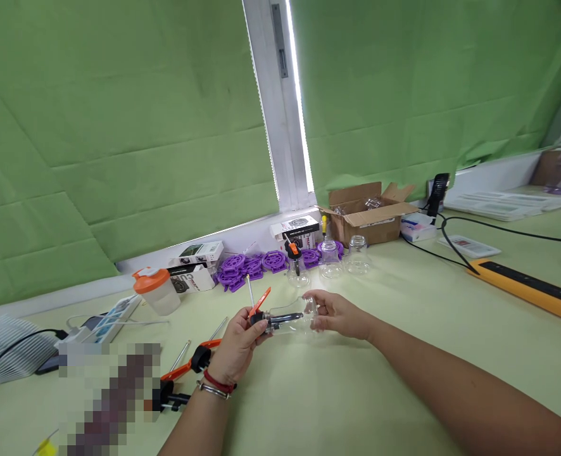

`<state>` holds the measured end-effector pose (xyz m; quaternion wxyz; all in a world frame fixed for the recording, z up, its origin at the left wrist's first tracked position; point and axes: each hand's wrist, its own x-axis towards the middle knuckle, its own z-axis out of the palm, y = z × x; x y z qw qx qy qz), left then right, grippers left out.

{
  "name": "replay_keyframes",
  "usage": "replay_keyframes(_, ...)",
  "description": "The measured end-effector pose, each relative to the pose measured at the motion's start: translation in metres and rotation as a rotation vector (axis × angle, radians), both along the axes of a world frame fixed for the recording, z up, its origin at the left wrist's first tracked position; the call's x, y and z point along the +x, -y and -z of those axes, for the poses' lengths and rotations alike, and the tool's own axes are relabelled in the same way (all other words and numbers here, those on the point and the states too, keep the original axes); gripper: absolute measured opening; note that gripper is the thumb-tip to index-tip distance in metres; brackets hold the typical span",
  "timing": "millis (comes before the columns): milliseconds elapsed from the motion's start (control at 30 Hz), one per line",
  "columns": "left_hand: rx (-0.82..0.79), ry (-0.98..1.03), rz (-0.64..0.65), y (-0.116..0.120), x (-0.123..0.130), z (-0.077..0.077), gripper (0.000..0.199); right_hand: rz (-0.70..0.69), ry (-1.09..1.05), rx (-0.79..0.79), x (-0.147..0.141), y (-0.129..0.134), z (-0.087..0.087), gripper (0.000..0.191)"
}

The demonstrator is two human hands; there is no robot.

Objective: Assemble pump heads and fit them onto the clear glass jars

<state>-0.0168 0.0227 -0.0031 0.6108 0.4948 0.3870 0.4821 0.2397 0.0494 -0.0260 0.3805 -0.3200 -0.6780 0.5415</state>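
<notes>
A clear, waisted bottle (pixel 287 316) lies sideways between my hands. My left hand (pixel 242 339) grips the black cap (pixel 258 318) at its neck; an orange lever (pixel 260 301) and a thin metal tube stick up from this cap. A black stem (pixel 287 317) reaches from the cap into the bottle. My right hand (pixel 335 315) is closed round the bottle's wide base. Beside my left wrist lie other black caps with orange levers (pixel 201 358) and metal tubes. Beyond my hands, a similar bottle with its cap fitted (pixel 296 269) stands upright.
Two clear bottles (pixel 358 256) without caps stand near an open cardboard box (pixel 370 218). Purple plastic parts (pixel 242 269) lie along the wall by small boxes (pixel 192 278). An orange-lidded cup (pixel 157 291) stands left. At right lies a yellow-and-black power strip (pixel 532 291) with cables.
</notes>
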Motion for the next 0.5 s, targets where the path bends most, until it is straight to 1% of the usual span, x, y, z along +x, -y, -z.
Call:
replay_keyframes(67,0.009,-0.014,0.005,0.0004,0.0007,-0.0008,0.028,-0.019,-0.027,-0.082,-0.0025,0.0003,-0.0008,0.061)
replay_keyframes(133,0.013,-0.038,0.011,0.0015,0.0019,-0.0028,0.027,-0.022,-0.027,-0.167,-0.0051,0.0012,-0.0015,0.059)
replay_keyframes(233,0.006,-0.099,0.019,0.0034,0.0036,-0.0047,0.029,0.020,0.000,-0.292,-0.0081,0.0010,0.0013,0.063)
replay_keyframes(367,0.022,-0.190,0.034,0.0033,0.0032,-0.0026,0.030,0.076,0.064,-0.440,-0.0092,-0.0029,0.0080,0.070)
replay_keyframes(433,0.008,-0.222,0.049,0.0025,0.0021,-0.0015,0.030,0.078,0.111,-0.471,-0.0084,-0.0044,0.0079,0.073)
replay_keyframes(500,-0.011,-0.225,0.069,0.0020,0.0013,-0.0016,0.030,0.075,0.136,-0.436,-0.0066,-0.0044,0.0044,0.071)
